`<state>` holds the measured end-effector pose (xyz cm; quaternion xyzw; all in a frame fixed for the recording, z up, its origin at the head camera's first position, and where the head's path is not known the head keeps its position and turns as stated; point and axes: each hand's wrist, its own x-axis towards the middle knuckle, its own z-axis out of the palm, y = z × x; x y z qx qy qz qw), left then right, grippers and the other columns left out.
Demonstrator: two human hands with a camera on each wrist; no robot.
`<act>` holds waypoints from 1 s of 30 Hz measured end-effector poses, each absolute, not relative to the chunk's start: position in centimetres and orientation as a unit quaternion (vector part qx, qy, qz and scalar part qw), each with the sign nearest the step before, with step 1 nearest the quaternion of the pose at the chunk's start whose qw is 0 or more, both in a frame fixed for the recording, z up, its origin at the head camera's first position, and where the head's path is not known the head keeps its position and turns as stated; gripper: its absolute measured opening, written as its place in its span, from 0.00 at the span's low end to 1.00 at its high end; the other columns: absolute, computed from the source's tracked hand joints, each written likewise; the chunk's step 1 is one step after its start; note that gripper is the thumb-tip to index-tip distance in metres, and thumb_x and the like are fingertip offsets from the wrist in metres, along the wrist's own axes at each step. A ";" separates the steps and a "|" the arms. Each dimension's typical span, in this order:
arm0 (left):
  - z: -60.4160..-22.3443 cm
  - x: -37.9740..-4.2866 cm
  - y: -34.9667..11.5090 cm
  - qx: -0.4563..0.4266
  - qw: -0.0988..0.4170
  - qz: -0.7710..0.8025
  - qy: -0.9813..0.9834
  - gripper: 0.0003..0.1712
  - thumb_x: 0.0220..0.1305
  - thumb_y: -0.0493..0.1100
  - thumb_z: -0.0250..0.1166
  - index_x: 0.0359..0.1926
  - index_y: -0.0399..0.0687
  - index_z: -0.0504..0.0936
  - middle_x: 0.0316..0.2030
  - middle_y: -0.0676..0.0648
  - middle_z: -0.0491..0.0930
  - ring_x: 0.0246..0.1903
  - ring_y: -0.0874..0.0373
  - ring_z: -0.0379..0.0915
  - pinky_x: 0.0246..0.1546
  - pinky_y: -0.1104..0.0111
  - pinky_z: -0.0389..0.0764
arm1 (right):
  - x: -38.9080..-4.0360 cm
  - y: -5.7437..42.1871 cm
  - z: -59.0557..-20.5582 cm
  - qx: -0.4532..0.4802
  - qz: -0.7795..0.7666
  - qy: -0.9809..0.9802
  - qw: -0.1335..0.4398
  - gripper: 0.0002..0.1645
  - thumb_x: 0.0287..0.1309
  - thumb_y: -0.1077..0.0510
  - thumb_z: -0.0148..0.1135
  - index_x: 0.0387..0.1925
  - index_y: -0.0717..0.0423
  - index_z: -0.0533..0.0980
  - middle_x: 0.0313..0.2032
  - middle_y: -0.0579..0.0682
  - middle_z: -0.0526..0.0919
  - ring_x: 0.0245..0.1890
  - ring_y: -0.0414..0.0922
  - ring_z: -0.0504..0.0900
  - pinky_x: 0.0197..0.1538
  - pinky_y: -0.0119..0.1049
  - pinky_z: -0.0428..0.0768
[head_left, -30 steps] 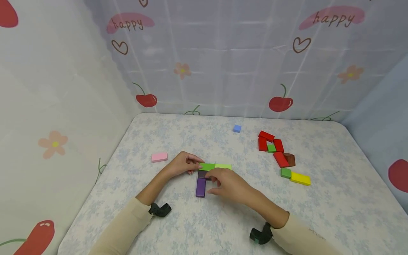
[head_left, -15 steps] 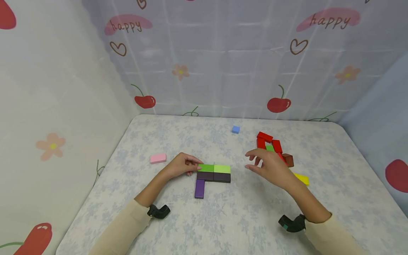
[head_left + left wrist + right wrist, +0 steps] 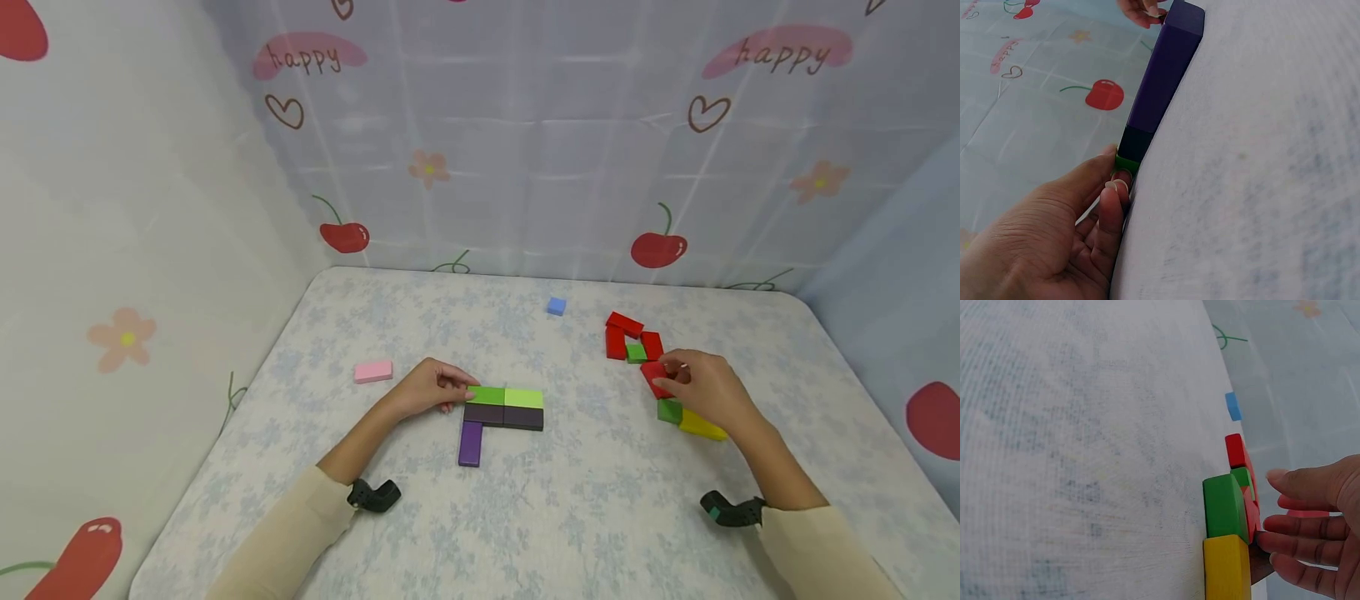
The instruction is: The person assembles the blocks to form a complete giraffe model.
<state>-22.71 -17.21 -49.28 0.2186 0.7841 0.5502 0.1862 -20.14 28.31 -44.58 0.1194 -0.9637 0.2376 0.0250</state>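
My left hand (image 3: 427, 387) pinches the left end of a green block (image 3: 491, 395) between thumb and finger. A lime block (image 3: 523, 398) continues that row to the right, and two dark blocks (image 3: 523, 417) lie along its near side. A purple block (image 3: 470, 446) points toward me from their left end. On the right, my right hand (image 3: 708, 385) hovers with curved, parted fingers, its tips beside a red block (image 3: 652, 379). The right wrist view has a brown block (image 3: 1260, 565) right at its fingertips; in the head view the hand hides it.
Near the right hand lie a green block (image 3: 669, 411) and a yellow block (image 3: 702, 426). Beyond are several red blocks (image 3: 615, 342) around a small green one (image 3: 636, 353). A blue block (image 3: 556, 307) lies far back, a pink block (image 3: 372, 372) to the left.
My right hand has left the assembled blocks and moved right to the red and brown blocks, uncovering the dark pair. The left hand stays at the green block.
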 end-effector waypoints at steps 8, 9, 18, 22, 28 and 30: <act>-48.5 -22.3 -17.2 0.220 0.187 0.555 0.780 0.12 0.67 0.33 0.68 0.51 0.35 0.87 0.29 0.38 0.86 0.19 0.55 0.76 0.22 0.70 0.80 | -20.2 28.2 -45.1 0.104 0.218 -0.970 -0.001 0.24 0.58 0.60 0.75 0.52 0.70 0.80 0.31 0.52 0.82 0.30 0.48 0.76 0.32 0.36 0.81; -48.5 -22.3 -17.2 0.220 0.188 0.555 0.780 0.12 0.67 0.34 0.68 0.51 0.35 0.87 0.29 0.38 0.86 0.19 0.55 0.75 0.22 0.70 0.80 | -20.3 28.1 -45.1 0.102 0.216 -0.971 -0.006 0.25 0.57 0.60 0.75 0.52 0.70 0.80 0.31 0.53 0.82 0.31 0.48 0.76 0.32 0.37 0.81; -48.5 -22.3 -17.2 0.221 0.189 0.555 0.779 0.12 0.67 0.34 0.68 0.51 0.35 0.87 0.29 0.39 0.87 0.19 0.56 0.75 0.22 0.70 0.80 | -20.3 27.4 -46.0 0.116 0.221 -0.968 -0.024 0.32 0.56 0.58 0.77 0.57 0.72 0.77 0.35 0.57 0.83 0.34 0.50 0.78 0.36 0.44 0.84; -48.5 -22.3 -17.2 0.222 0.189 0.555 0.779 0.12 0.67 0.34 0.68 0.51 0.35 0.87 0.29 0.39 0.86 0.19 0.56 0.75 0.22 0.70 0.80 | -20.4 27.1 -45.9 0.120 0.235 -0.964 -0.035 0.37 0.56 0.54 0.77 0.60 0.71 0.75 0.39 0.60 0.83 0.37 0.52 0.80 0.37 0.44 0.86; -48.5 -22.3 -17.2 0.219 0.190 0.556 0.779 0.12 0.67 0.34 0.68 0.51 0.35 0.87 0.29 0.38 0.86 0.19 0.55 0.75 0.22 0.70 0.79 | -20.9 27.1 -45.8 0.130 0.233 -0.961 -0.075 0.41 0.53 0.54 0.79 0.63 0.72 0.73 0.39 0.57 0.81 0.38 0.50 0.78 0.38 0.42 0.85; -48.5 -22.3 -17.2 0.219 0.189 0.556 0.780 0.12 0.67 0.34 0.68 0.50 0.35 0.88 0.29 0.39 0.86 0.19 0.55 0.75 0.22 0.70 0.79 | -21.0 27.1 -45.8 0.132 0.231 -0.960 -0.084 0.41 0.53 0.55 0.79 0.63 0.71 0.73 0.38 0.56 0.82 0.38 0.50 0.78 0.39 0.43 0.85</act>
